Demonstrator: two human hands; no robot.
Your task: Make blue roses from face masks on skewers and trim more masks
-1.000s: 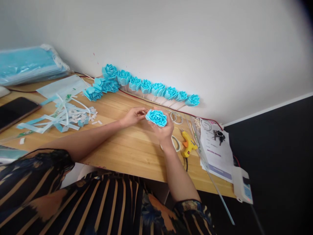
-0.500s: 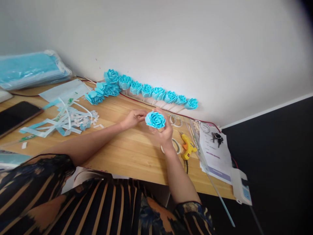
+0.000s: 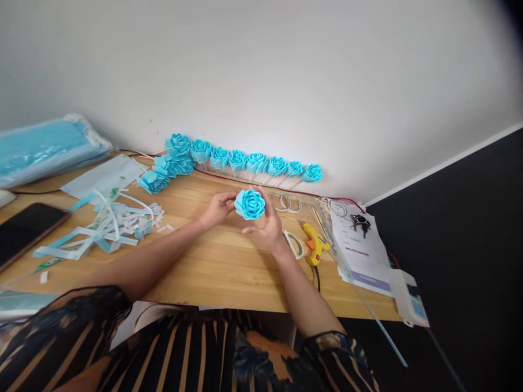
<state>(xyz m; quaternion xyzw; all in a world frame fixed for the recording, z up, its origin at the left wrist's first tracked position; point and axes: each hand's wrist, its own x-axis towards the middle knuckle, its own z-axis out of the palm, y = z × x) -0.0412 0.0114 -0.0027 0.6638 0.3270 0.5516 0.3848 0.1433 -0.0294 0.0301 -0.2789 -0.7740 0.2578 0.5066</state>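
A blue folded flower is held above the wooden table, face up toward me. My left hand pinches its left edge with curled fingers. My right hand cups it from below and the right, fingers bent around it. A row of several finished blue flowers lies along the wall behind my hands. More of them are bunched at the left end.
A heap of blue and white cut strips lies left. A dark phone and bagged blue sheets sit far left. White scissors, a yellow glue gun, tape rings, papers with keys lie right.
The flower has turned from tilted sideways to facing upward and sits slightly farther left in view. Both hands stay on it. The camera has shifted a little.
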